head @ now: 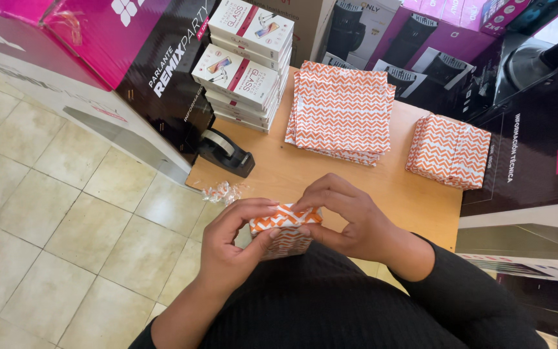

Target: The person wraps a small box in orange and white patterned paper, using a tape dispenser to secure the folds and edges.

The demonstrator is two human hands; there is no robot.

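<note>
While both hands close around it, the small box wrapped in orange-and-white zigzag paper (285,231) sits in mid-air just over the person's lap, short of the near edge of the light wooden bench (330,174). The left hand (230,249) cups the box from about 8 o'clock, thumb against its lower face and fingers curled over the top, which looks like a steadying grip. The right hand (343,216) comes in from 3 o'clock, fingertips pinched down on the top fold, probably pressing the paper flat. So the box lies between the two hands, touching both, with neither hand open.

Just beyond, at 10 o'clock from the box, a crumpled scrap of clear film (223,191) lies at the bench corner, and a black tape dispenser (225,152) stands near it, within easy reach of the left hand. Farther off, at 12 o'clock, a stack of flat orange-and-white zigzag sheets (340,113) waits, with a smaller pile of wrapped packets (448,152) at 2 o'clock. Farthest, at 11 o'clock, stand stacked white-and-red flat boxes (243,64).
</note>
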